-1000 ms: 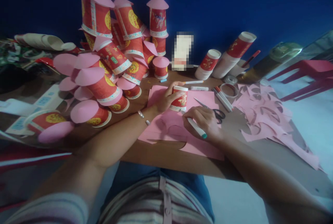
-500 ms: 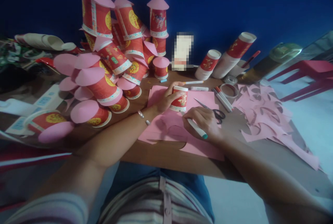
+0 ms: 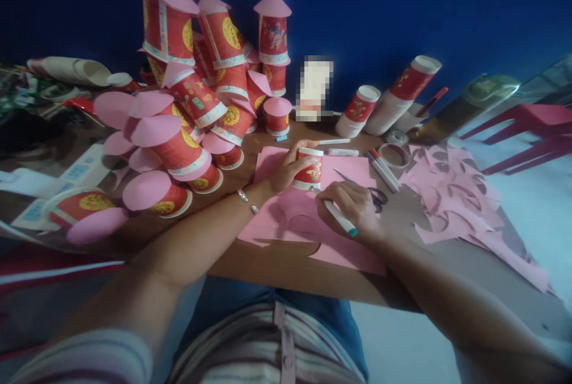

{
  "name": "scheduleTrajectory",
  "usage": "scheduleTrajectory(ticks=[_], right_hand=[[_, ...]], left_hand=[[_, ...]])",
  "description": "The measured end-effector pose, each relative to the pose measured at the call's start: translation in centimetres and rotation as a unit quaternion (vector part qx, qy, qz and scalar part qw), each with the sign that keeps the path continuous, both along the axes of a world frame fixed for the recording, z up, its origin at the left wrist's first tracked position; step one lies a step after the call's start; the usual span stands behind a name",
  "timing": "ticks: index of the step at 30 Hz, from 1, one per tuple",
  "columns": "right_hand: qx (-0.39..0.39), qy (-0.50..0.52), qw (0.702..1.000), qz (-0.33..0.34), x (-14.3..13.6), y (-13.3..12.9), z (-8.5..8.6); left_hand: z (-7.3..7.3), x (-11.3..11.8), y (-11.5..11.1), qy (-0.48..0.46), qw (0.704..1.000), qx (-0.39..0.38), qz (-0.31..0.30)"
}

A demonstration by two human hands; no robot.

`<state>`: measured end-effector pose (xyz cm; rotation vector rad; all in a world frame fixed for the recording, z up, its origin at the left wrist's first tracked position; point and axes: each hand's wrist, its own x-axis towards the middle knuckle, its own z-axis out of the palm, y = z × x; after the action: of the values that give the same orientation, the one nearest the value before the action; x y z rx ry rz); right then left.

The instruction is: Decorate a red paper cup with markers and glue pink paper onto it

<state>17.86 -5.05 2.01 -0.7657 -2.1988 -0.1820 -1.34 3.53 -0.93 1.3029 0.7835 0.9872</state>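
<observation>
My left hand (image 3: 286, 169) is wrapped round a red paper cup (image 3: 314, 171) with gold print and a blue-and-white band near its lower rim. The cup stands on sheets of pink paper (image 3: 295, 217). In my right hand (image 3: 348, 202) is a marker (image 3: 338, 217) with a white barrel and a green end, its tip side close to the cup's lower rim. Whether the tip touches the cup I cannot tell. Scissors (image 3: 378, 196) lie partly hidden behind my right hand, on the edge of the pink paper.
Many paper cups with pink cone roofs (image 3: 154, 134) are piled at the left. Stacked cups (image 3: 402, 95) and a tape roll (image 3: 393, 156) stand at back right, beside more markers (image 3: 384, 169). Pink paper scraps (image 3: 460, 193) cover the right side, near a red stool (image 3: 527, 128).
My right hand with the marker has shifted very slightly near the cup's lower rim. The left hand still holds the cup in the same place.
</observation>
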Motion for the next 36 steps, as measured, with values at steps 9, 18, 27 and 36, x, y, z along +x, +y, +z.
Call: scheduleTrajectory(ticks=[9, 18, 27, 36], right_hand=[[0.015, -0.005, 1.0, -0.011, -0.06, -0.05, 0.14], [0.014, 0.019, 1.0, 0.006, -0.24, -0.36, 0.5], [0.014, 0.018, 0.999, 0.039, -0.27, -0.39, 0.59], [0.023, 0.015, 0.999, 0.023, -0.42, -0.32, 0.41]], left_hand=[[0.03, -0.07, 0.01, 0.008, 1.0, 0.007, -0.004], [-0.04, -0.05, 0.07, 0.019, 1.0, 0.015, -0.002], [-0.25, -0.03, 0.22, -0.011, 1.0, 0.002, -0.002], [-0.04, 0.02, 0.18, -0.013, 1.0, 0.007, -0.005]])
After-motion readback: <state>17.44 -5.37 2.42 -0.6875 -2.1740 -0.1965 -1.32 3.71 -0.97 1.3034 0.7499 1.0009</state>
